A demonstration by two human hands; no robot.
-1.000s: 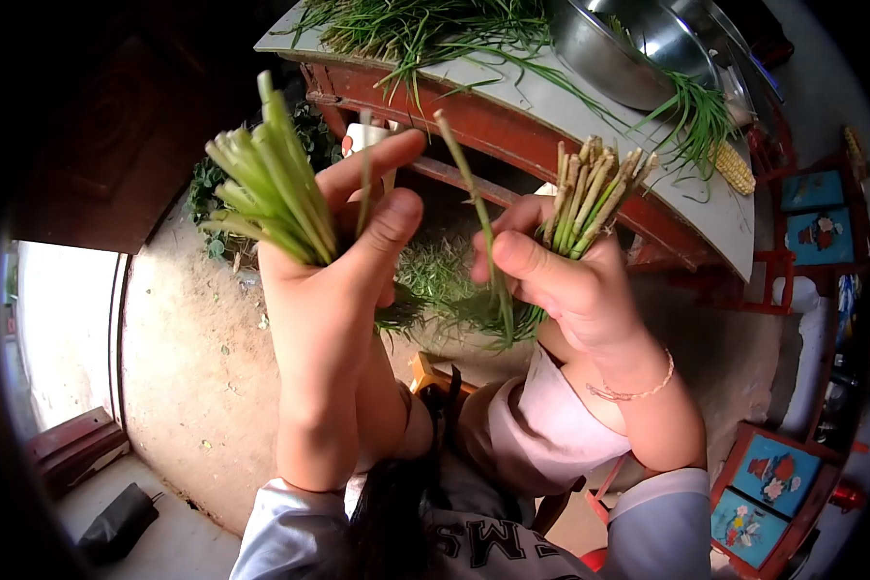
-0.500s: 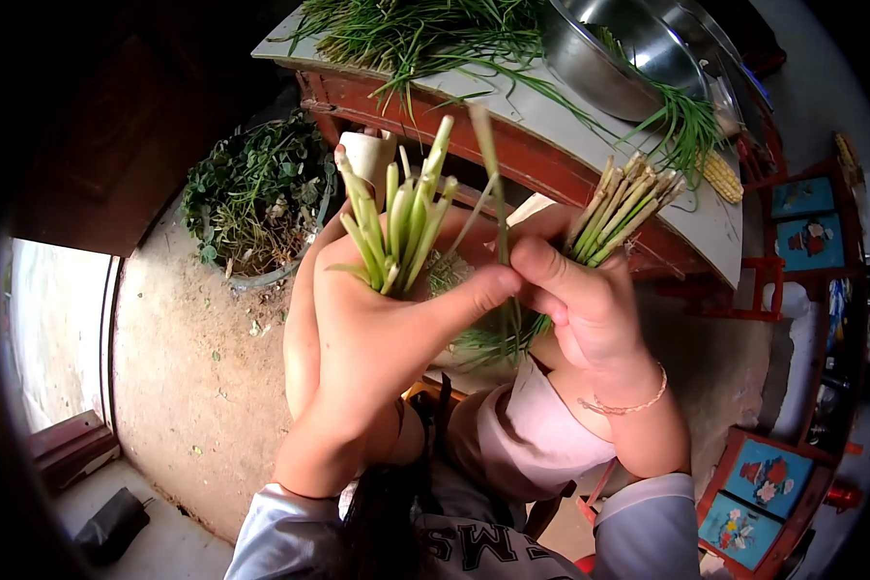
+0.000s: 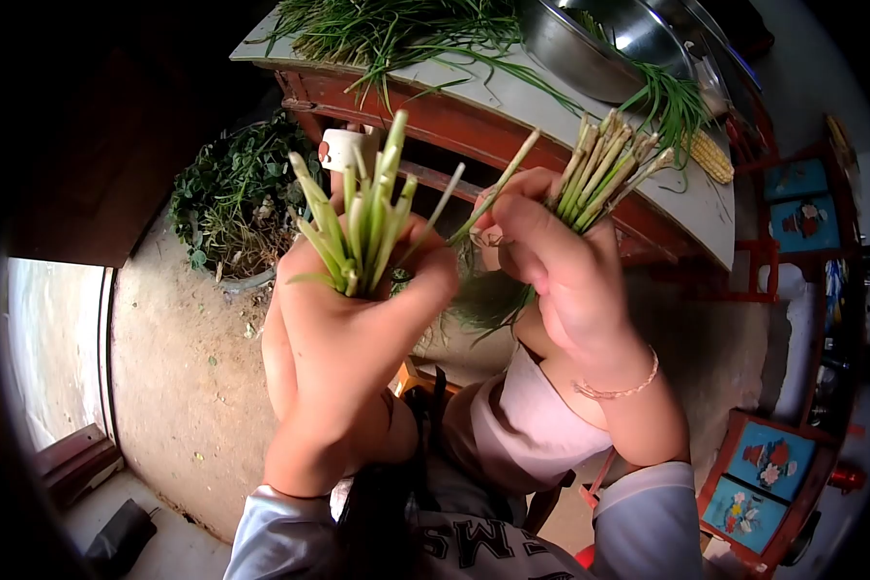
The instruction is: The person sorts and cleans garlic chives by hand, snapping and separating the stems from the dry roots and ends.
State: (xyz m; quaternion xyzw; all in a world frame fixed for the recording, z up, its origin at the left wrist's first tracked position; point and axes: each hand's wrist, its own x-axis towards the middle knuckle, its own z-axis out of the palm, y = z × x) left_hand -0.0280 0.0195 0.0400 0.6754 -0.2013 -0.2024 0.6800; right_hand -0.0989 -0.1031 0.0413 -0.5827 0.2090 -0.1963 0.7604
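Observation:
My left hand (image 3: pixel 343 329) is wrapped round a bunch of pale green stalks (image 3: pixel 360 227), cut ends up. One thin stalk leans out to the right between its thumb and forefinger. My right hand (image 3: pixel 570 266) grips a second bunch of stalks (image 3: pixel 604 174) with brownish, drier ends. Between its thumb and forefinger a single stalk (image 3: pixel 503 184) stands apart, tilted up to the right. The hands are close together but apart. Green leaves hang below the right hand, partly hidden.
A red-sided table (image 3: pixel 512 140) stands ahead, bearing a pile of long green leaves (image 3: pixel 396 34), a metal basin (image 3: pixel 599 58) and a corn cob (image 3: pixel 710 158). A leafy heap in a tub (image 3: pixel 237 203) is on the floor at the left.
Since the half-second-old frame, my left hand has drawn back left from my right fingers. The single stalk at my right fingertips now tilts to the right. The view has shifted slightly.

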